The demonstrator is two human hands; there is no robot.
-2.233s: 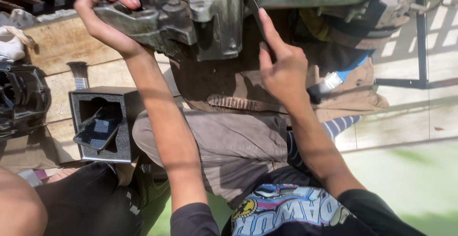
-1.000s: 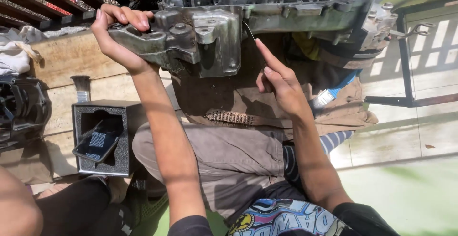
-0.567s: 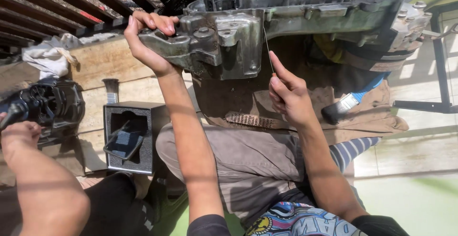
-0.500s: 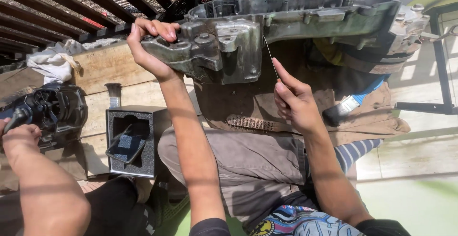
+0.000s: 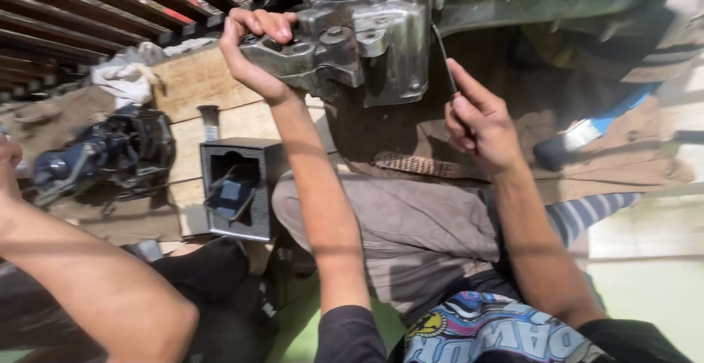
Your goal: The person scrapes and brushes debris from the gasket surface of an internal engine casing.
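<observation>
A grey metal engine casing point(image 5: 381, 40) is held up across the top of the view. My left hand point(image 5: 257, 48) grips its left end, fingers curled over the edge. My right hand point(image 5: 477, 121) pinches a thin metal pick point(image 5: 442, 55) whose tip rests against the casing's right side edge. Below the casing lie my lap in grey trousers point(image 5: 425, 224) and a brown cloth point(image 5: 411, 136).
Another person's bare arm point(image 5: 95, 282) reaches in from the lower left toward a dark engine part point(image 5: 110, 154). A black open box point(image 5: 238, 194) stands on wooden boards point(image 5: 198, 92). A white rag point(image 5: 125, 77) lies at the upper left, and a blue-handled brush point(image 5: 587, 132) at the right.
My right hand closed on the thin pick and brought its tip against the casing. The other person's arm came into view at the left. My left hand kept its grip.
</observation>
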